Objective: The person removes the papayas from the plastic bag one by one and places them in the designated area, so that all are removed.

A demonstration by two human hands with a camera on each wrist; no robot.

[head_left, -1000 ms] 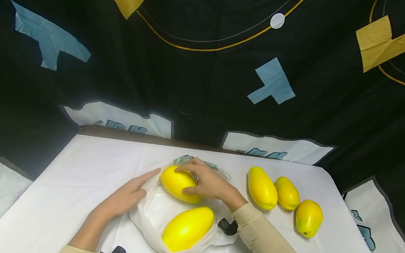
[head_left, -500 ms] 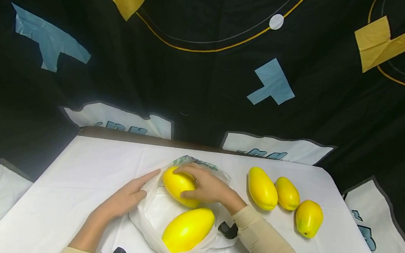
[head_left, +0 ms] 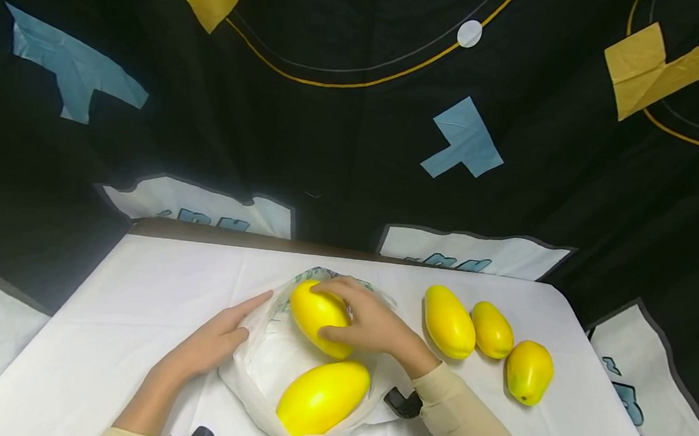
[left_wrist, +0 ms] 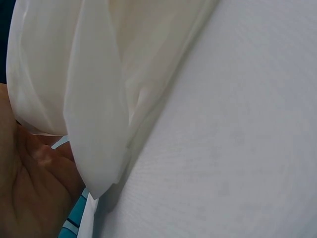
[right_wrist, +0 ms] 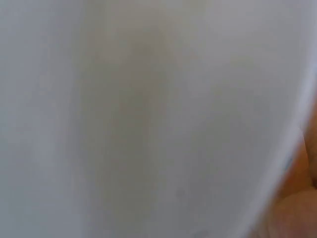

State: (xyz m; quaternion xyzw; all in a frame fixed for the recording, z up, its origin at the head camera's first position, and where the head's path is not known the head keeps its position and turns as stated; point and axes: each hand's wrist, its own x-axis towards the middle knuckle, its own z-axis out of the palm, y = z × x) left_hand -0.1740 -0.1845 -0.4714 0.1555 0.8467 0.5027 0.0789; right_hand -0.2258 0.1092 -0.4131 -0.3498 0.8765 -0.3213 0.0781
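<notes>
A thin white plastic bag (head_left: 265, 348) lies on the table with its mouth spread upward. My left hand (head_left: 210, 344) is at its left rim, index finger stretched along the edge and thumb against the wall. In the left wrist view, folds of the bag (left_wrist: 96, 104) hide most of the fingers beyond the palm (left_wrist: 34, 188). My right hand (head_left: 366, 318) grips a smooth yellow mango-like fruit (head_left: 311, 311) over the bag's mouth, fingers on top and thumb on the near side. A second yellow fruit (head_left: 323, 397) sits inside the bag, nearer me.
Three more yellow fruits stand to the right on the white-covered table (head_left: 185, 273): a long one (head_left: 449, 322), a smaller one (head_left: 492, 330) and a blunt-ended one (head_left: 530, 372). Behind the table hangs a black cloth (head_left: 354, 157) with blue and gold shapes.
The gripped fruit has turned to stand more steeply and shifted slightly right, opening a gap on its left inside the bag. The left hand keeps its place at the rim.
</notes>
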